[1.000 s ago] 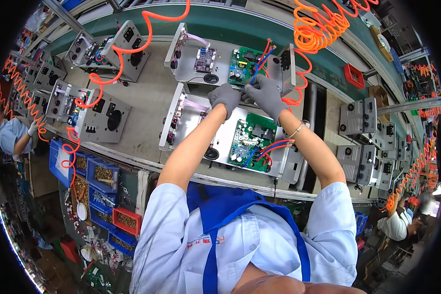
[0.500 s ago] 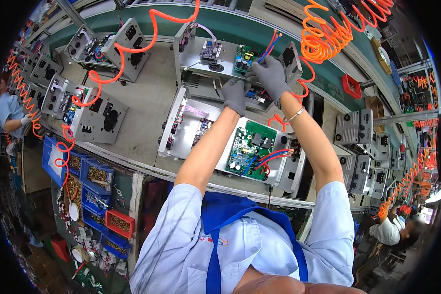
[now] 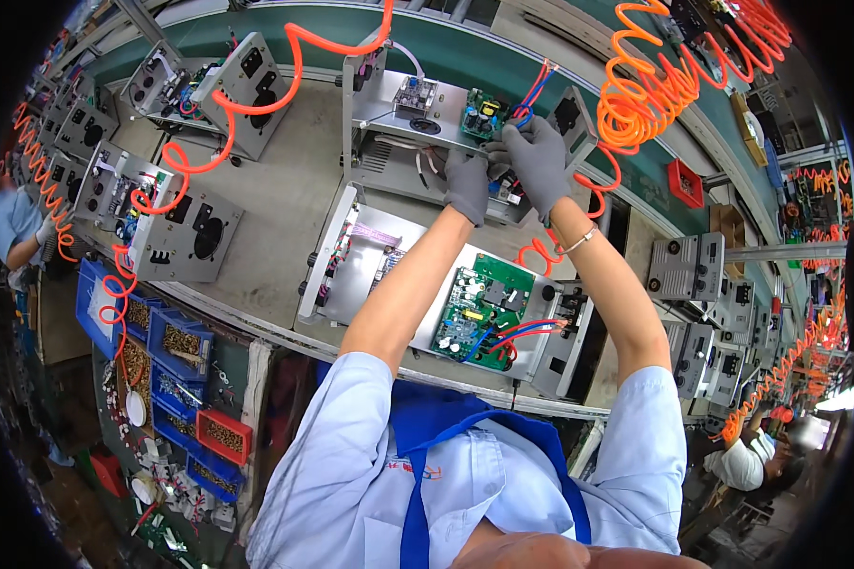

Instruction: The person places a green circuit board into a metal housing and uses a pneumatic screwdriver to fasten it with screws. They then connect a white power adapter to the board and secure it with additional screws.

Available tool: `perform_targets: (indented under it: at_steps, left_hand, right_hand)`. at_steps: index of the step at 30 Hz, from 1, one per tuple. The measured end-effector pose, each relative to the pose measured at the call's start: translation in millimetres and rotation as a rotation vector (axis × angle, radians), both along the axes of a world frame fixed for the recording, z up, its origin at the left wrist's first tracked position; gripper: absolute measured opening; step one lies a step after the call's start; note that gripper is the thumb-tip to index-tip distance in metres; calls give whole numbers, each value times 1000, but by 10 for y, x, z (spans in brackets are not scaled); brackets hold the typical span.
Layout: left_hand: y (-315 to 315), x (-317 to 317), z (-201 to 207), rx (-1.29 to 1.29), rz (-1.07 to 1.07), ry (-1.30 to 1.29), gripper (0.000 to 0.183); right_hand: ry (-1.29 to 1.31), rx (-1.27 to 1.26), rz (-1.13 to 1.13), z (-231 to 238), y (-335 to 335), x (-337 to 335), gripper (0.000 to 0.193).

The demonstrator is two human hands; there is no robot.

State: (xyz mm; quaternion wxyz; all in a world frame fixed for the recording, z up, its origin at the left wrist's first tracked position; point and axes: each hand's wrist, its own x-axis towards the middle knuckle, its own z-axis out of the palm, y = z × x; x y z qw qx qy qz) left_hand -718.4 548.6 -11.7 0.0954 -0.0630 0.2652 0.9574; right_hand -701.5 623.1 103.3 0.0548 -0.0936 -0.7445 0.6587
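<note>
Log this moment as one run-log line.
left hand: gloved, on far open chassis | right hand: gloved, at its wiring | near chassis: green circuit board untouched

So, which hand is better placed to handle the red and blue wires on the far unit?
Probably the right hand: its fingertips lie beside the red and blue wires, near the small green board. The left hand rests lower, on the far unit.

The gloved left hand and right hand hide whatever they pinch inside the far chassis.
</note>
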Motion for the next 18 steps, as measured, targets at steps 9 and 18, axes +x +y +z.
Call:
perform_targets:
  at_steps: [9, 18]
  left_hand:
    - [-24, -26, -15, -74, -2, 39, 35]
    - [-85, -140, -267, -592, 9, 112, 19]
  right_hand:
    - [-53, -115, 31, -5, 59, 155, 15]
    - [-179, 205, 113, -64, 3, -118, 14]
